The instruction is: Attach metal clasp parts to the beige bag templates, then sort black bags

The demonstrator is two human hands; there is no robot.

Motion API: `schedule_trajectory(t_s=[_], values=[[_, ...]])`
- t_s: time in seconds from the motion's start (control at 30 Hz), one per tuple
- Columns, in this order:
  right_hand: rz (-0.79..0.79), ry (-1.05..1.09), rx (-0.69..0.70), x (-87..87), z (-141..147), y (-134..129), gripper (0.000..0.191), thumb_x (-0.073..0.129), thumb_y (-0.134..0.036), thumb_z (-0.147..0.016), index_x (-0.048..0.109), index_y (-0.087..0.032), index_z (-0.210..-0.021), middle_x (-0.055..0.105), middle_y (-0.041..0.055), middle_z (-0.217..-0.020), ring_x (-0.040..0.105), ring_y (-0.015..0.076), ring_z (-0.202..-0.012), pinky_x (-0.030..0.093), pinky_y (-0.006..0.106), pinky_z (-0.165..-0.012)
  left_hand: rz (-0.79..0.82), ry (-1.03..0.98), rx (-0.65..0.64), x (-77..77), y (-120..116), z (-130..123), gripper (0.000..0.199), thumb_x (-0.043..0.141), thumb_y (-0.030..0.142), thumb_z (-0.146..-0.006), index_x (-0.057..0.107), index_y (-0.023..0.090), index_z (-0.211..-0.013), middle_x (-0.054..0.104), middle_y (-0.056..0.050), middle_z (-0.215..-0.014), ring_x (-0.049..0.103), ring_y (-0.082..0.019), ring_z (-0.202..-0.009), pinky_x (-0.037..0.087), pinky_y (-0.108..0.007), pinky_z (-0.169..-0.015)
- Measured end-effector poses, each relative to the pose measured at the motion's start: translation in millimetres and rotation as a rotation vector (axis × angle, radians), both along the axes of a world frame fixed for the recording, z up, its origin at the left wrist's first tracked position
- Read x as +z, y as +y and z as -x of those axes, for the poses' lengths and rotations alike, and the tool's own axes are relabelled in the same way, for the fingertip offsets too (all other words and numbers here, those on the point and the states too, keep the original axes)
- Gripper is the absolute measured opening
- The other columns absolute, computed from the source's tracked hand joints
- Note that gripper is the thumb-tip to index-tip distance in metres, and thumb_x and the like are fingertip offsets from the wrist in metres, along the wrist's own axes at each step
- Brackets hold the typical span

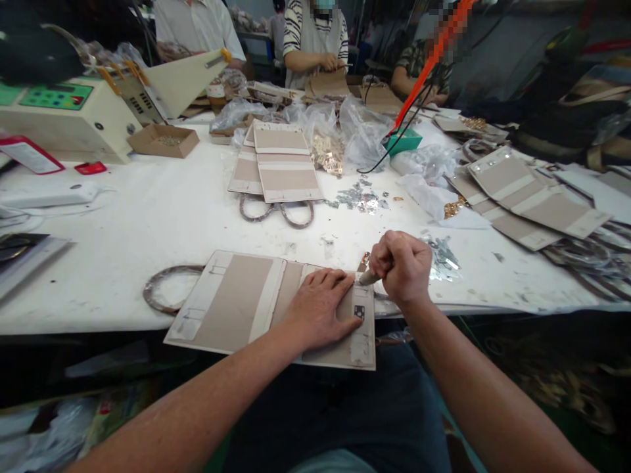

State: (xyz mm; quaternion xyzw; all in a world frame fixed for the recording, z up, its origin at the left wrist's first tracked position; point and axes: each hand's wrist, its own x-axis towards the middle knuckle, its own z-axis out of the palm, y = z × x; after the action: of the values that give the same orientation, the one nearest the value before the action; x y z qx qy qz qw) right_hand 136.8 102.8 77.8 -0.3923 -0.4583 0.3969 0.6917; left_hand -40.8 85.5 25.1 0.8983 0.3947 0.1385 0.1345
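Observation:
A flat beige bag panel (231, 295) lies in front of me, its near edge reaching past the table edge. Spread on its right part, my left hand (320, 305) presses it down with fingers apart. My right hand (401, 266) is a fist around a tool's thick, tapered handle (369, 277); the tool's tip meets the panel near its upper right corner, and its kind is hidden. Below that, a small dark metal plate (359, 313) sits on the panel beside my left thumb. A brown loop handle (165, 289) sticks out at the panel's left.
Similar panels (288, 161) with loop handles lie further back, and more (537, 194) are stacked at right. Loose metal plates (362, 197) are scattered mid-table. A cream machine (69, 118) and a cardboard box (165, 141) stand left. Co-workers (315, 52) sit across the table.

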Motion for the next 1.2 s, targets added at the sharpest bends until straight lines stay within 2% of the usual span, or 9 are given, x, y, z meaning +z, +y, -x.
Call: schedule_trajectory(t_s=[0.1, 0.3, 0.43, 0.5, 0.6, 0.67, 0.9, 1.07, 1.2], values=[[-0.036, -0.048, 0.024, 5.8, 1, 0, 0.047, 0.063, -0.040, -0.095, 0.049, -0.016, -0.057, 0.039, -0.0015, -0.048, 0.039, 0.0084, -0.038, 0.030, 0.024, -0.038, -0.007, -0.022, -0.005, -0.4, 0, 1, 0.082, 0.068, 0.065, -0.084, 0.047, 0.023, -0.151, 0.050, -0.005, -0.148, 0.041, -0.027, -0.135, 0.031, -0.045, -0.119], [0.141, -0.242, 0.100, 3.7, 9, 3, 0.047, 0.062, -0.040, -0.096, 0.049, -0.017, -0.057, 0.041, -0.0005, -0.048, 0.043, 0.0096, -0.041, 0.033, 0.025, -0.041, 0.021, -0.014, 0.003, -1.1, 0, 2, 0.083, 0.067, 0.067, -0.083, 0.048, 0.021, -0.150, 0.051, -0.006, -0.148, 0.043, -0.029, -0.135, 0.032, -0.045, -0.119], [0.035, -0.244, 0.153, 19.2, 21, 6, 0.049, 0.063, -0.044, -0.096, 0.052, -0.016, -0.057, 0.040, -0.0009, -0.048, 0.040, 0.0089, -0.039, 0.031, 0.025, -0.039, 0.014, -0.009, 0.018, -8.4, -1, 4, 0.089, 0.066, 0.071, -0.084, 0.045, 0.019, -0.153, 0.036, -0.010, -0.163, 0.029, -0.030, -0.150, 0.022, -0.046, -0.126], [0.016, -0.336, 0.202, 23.7, 27, 8, 0.051, 0.061, -0.043, -0.097, 0.051, -0.015, -0.056, 0.042, 0.0000, -0.049, 0.041, 0.0081, -0.042, 0.032, 0.024, -0.042, 0.015, -0.017, 0.014, -10.1, -1, 4, 0.089, 0.065, 0.072, -0.084, 0.045, 0.019, -0.153, 0.033, -0.012, -0.164, 0.025, -0.031, -0.153, 0.019, -0.046, -0.127], [0.120, -0.551, 0.295, 21.7, 30, 10, 0.053, 0.059, -0.038, -0.098, 0.047, -0.014, -0.052, 0.045, 0.0012, -0.051, 0.040, 0.0070, -0.047, 0.031, 0.023, -0.045, 0.053, -0.040, 0.007, -8.4, -1, 5, 0.087, 0.067, 0.070, -0.082, 0.047, 0.020, -0.152, 0.038, -0.011, -0.161, 0.031, -0.031, -0.150, 0.020, -0.046, -0.127], [0.148, -0.611, 0.286, 18.7, 27, 11, 0.053, 0.059, -0.038, -0.098, 0.049, -0.013, -0.052, 0.044, 0.0012, -0.050, 0.040, 0.0072, -0.048, 0.031, 0.024, -0.046, 0.076, -0.033, 0.003, -6.6, -1, 5, 0.088, 0.066, 0.070, -0.082, 0.047, 0.020, -0.153, 0.038, -0.011, -0.161, 0.032, -0.032, -0.149, 0.021, -0.046, -0.127], [-0.045, -0.269, 0.251, 3.4, 13, 4, 0.048, 0.058, -0.031, -0.100, 0.049, -0.015, -0.056, 0.043, 0.0010, -0.051, 0.042, 0.0090, -0.044, 0.033, 0.026, -0.044, 0.074, -0.001, 0.011, -8.7, -1, 5, 0.091, 0.059, 0.073, -0.086, 0.042, 0.018, -0.157, 0.033, -0.012, -0.165, 0.027, -0.030, -0.152, 0.018, -0.045, -0.127], [-0.232, -0.082, 0.137, 6.5, 9, 0, 0.042, 0.058, -0.024, -0.098, 0.050, -0.016, -0.058, 0.040, -0.0005, -0.050, 0.042, 0.0096, -0.041, 0.033, 0.025, -0.040, 0.070, 0.020, 0.009, -9.7, 0, 4, 0.093, 0.058, 0.074, -0.087, 0.038, 0.020, -0.160, 0.031, -0.011, -0.166, 0.026, -0.030, -0.153, 0.018, -0.045, -0.126], [-0.152, -0.119, 0.136, 1.4, 6, 0, 0.045, 0.056, -0.027, -0.100, 0.049, -0.015, -0.056, 0.041, 0.0000, -0.050, 0.041, 0.0090, -0.042, 0.033, 0.025, -0.041, 0.064, 0.032, 0.022, -9.1, 0, 2, 0.093, 0.058, 0.074, -0.086, 0.040, 0.020, -0.159, 0.032, -0.011, -0.166, 0.027, -0.030, -0.152, 0.019, -0.045, -0.126]])
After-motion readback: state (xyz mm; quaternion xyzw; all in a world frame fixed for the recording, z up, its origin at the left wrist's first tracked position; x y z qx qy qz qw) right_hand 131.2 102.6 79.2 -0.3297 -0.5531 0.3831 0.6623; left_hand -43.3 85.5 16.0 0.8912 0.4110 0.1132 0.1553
